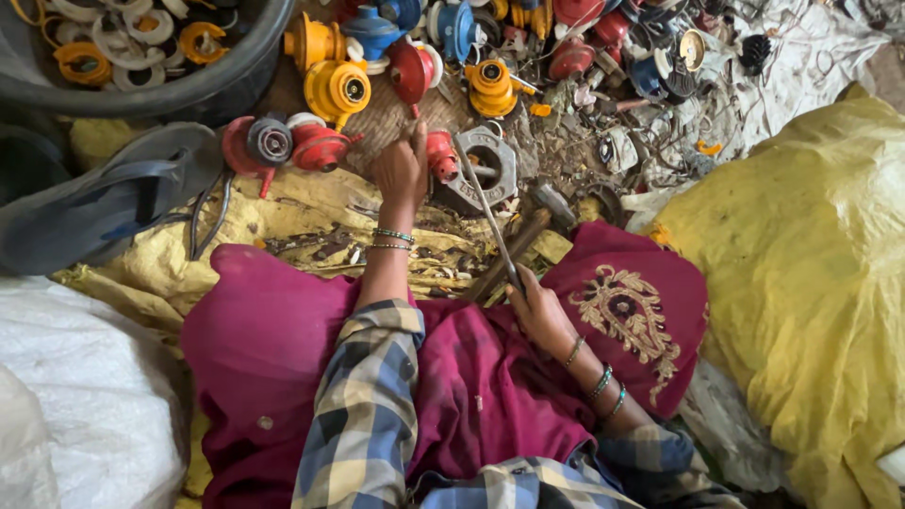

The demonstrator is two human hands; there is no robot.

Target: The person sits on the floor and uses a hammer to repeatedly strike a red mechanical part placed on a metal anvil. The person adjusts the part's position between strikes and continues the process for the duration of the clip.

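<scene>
at the far left a dark round tub (236,80) sits on the floor, holding white rings and orange and yellow plastic caps, and below it a grey rubber sandal (104,203) lies on crumpled yellow sheeting (302,203). just right of the tub rest loose red and yellow valve-like parts (335,90), scattered among many more across the top of the view. my left hand (401,170) reaches forward from my checked sleeve, bangles at the wrist, its grip closed around a small red valve part (440,155) that it presses against a grey metal block with a round hole (490,170). the red part lies just right of my left palm, touching the block's left edge. from there a long thin metal rod (492,221) runs on a slant, its far tip up by the red part and the block, its near end down in my right hand (537,306), whose grip is wrapped shut around it above my maroon-clothed lap. so the rod's long axis points from my right hand up and leftward toward what my left hand holds; the left hand is the nearer one to the red part. a hammer (528,231) with a wooden handle lies beside the rod on the floor. at the far right a big yellow sack (811,283) bulges.
</scene>
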